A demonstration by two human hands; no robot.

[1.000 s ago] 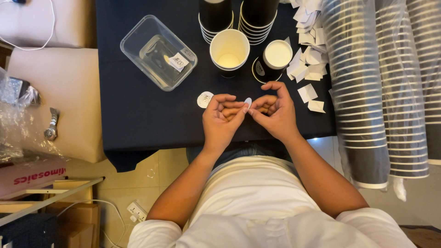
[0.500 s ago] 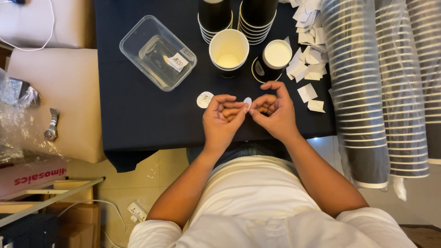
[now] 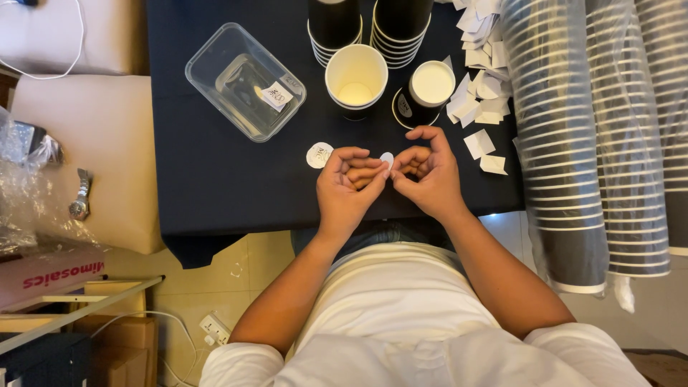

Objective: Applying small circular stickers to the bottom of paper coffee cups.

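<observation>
Far left: a wristwatch (image 3: 79, 197) lies on the beige surface beside crinkled clear plastic (image 3: 29, 186).
Container: a clear plastic tub (image 3: 244, 80) sits on the dark tablecloth (image 3: 215, 172), a small label inside it.
Loose sticker: a round white sticker (image 3: 319, 155) rests on the cloth, just left of the hands.
Left hand: the left hand (image 3: 347, 188) is curled, fingertips pinching the small white sticker (image 3: 387, 158) at the table's near edge.
Sticker: it sits right between both hands, gripped from each side, above the cloth.
Right hand: the right hand (image 3: 430, 175) is curled too, thumb and fingers nipping the same sticker.
Cups: an open paper cup (image 3: 356, 75) and a smaller black cup (image 3: 428, 89) stand just beyond the hands.
Right side: white paper scraps (image 3: 480, 107), then long sleeves of stacked cups (image 3: 566, 136) in plastic.
</observation>
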